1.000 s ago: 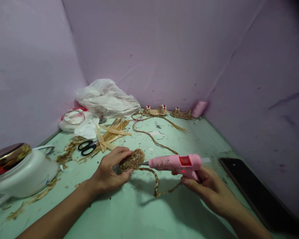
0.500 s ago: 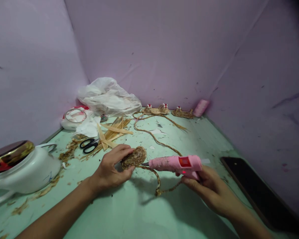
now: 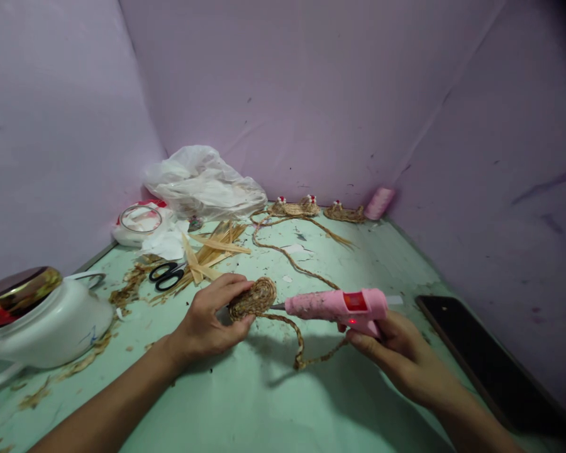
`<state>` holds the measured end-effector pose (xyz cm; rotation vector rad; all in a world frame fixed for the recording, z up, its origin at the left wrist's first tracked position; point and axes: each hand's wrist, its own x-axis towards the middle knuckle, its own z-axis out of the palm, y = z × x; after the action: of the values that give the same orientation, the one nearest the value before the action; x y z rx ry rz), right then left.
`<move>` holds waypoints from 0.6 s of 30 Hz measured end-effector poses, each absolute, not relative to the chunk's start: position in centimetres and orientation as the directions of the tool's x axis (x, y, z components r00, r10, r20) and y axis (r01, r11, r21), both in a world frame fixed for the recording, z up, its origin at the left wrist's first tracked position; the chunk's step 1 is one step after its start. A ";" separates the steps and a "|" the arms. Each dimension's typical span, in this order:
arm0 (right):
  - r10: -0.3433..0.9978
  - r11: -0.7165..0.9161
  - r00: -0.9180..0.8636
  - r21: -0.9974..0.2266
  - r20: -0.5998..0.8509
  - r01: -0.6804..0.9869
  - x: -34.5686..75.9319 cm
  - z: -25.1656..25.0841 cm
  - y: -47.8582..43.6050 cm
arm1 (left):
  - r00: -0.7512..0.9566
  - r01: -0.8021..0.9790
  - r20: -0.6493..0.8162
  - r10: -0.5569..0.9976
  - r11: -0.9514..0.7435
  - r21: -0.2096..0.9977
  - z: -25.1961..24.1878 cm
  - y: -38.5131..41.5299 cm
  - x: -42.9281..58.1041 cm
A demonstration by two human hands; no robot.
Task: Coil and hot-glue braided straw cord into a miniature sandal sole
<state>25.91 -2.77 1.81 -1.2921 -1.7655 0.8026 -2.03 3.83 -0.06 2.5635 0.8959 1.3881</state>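
My left hand (image 3: 217,314) pinches an oval coil of braided straw (image 3: 258,298) between thumb and fingers, above the table. From the coil's lower edge a braided straw cord (image 3: 300,346) loops down and passes behind the glue gun, then runs on to the back of the table. My right hand (image 3: 396,352) is wrapped round the handle of a pink hot glue gun (image 3: 330,304). A red light glows on its body, and a clear glue stick (image 3: 395,301) pokes out of its rear. The nozzle points left, close to the coil's right edge.
Black-handled scissors (image 3: 166,275) lie beside dry straw strips (image 3: 217,248). A white teapot (image 3: 51,324) stands at left, a dark phone (image 3: 481,358) at right. Along the back are a plastic bag (image 3: 205,182), small straw slippers (image 3: 293,208) with beads and a pink thread spool (image 3: 380,203).
My right hand has moved the glue gun slightly right and up, so its nozzle sits a little farther from the coil. My left hand keeps its hold.
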 end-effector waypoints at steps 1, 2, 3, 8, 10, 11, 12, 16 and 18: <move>0.958 0.283 -0.173 -0.845 0.228 0.454 25.9 1.8 -2.8 | 0.415 0.449 0.737 0.533 -0.825 0.344 -0.1 3.8 -2.0; 0.959 0.281 -0.175 -0.848 0.225 0.450 26.0 1.8 -2.8 | 0.415 0.448 0.736 0.536 -0.824 0.347 -0.1 3.8 -2.0; 0.960 0.275 -0.171 -0.851 0.220 0.447 26.0 1.8 -2.8 | 0.414 0.448 0.734 0.537 -0.823 0.349 -0.1 3.8 -2.0; 0.963 0.268 -0.152 -0.859 0.223 0.437 26.3 1.5 -2.7 | 0.417 0.458 0.724 0.549 -0.815 0.354 -0.1 3.8 -2.0; 0.961 0.275 -0.156 -0.859 0.229 0.431 26.3 1.6 -2.7 | 0.414 0.463 0.727 0.549 -0.814 0.351 -0.1 3.8 -2.1; 0.960 0.277 -0.154 -0.859 0.233 0.431 26.2 1.6 -2.7 | 0.411 0.464 0.729 0.548 -0.814 0.350 -0.2 3.8 -2.1; 0.961 0.277 -0.148 -0.858 0.235 0.432 26.2 1.6 -2.7 | 0.409 0.464 0.729 0.548 -0.813 0.351 -0.2 3.8 -2.1; 0.964 0.266 -0.120 -0.865 0.237 0.425 26.2 1.6 -2.6 | 0.412 0.465 0.713 0.568 -0.804 0.371 -0.2 3.8 -2.1; 0.966 0.258 -0.114 -0.869 0.231 0.423 26.3 1.6 -2.6 | 0.411 0.465 0.712 0.570 -0.802 0.374 -0.2 3.8 -2.1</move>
<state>26.31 -2.63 1.60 -1.2942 -1.6858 0.8101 -2.11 3.78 -0.17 2.5375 0.9352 1.3527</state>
